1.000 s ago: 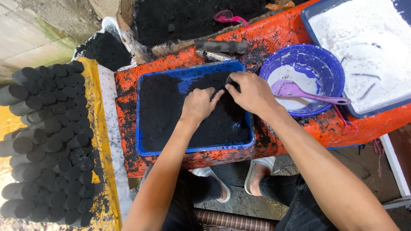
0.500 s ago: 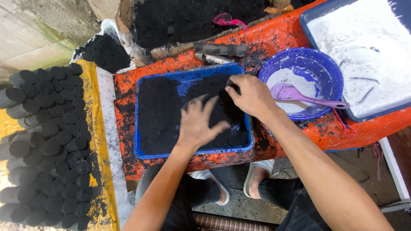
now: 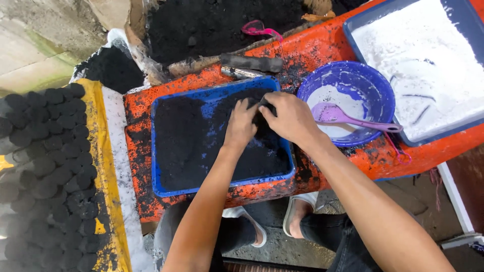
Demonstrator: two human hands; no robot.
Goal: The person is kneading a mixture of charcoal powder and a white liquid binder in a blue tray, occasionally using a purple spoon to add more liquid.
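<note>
Black powder (image 3: 186,146) filling blue tray (image 3: 160,189) on orange bench (image 3: 136,201). Right hand (image 3: 290,118) curled shut round dark lump (image 3: 263,110) near tray's far right corner; left hand (image 3: 241,125) cupped against same lump, fingers together. Open powder toward tray's left and near edges. Just right: blue bowl (image 3: 375,90) with pink spoon (image 3: 353,117). Beyond: white-powder tray (image 3: 456,126). Far left: stacked black briquettes (image 3: 45,166).

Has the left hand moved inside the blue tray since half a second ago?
Yes. The left hand went up and right, from the middle of the blue tray toward its far edge, and now meets the right hand.
</note>
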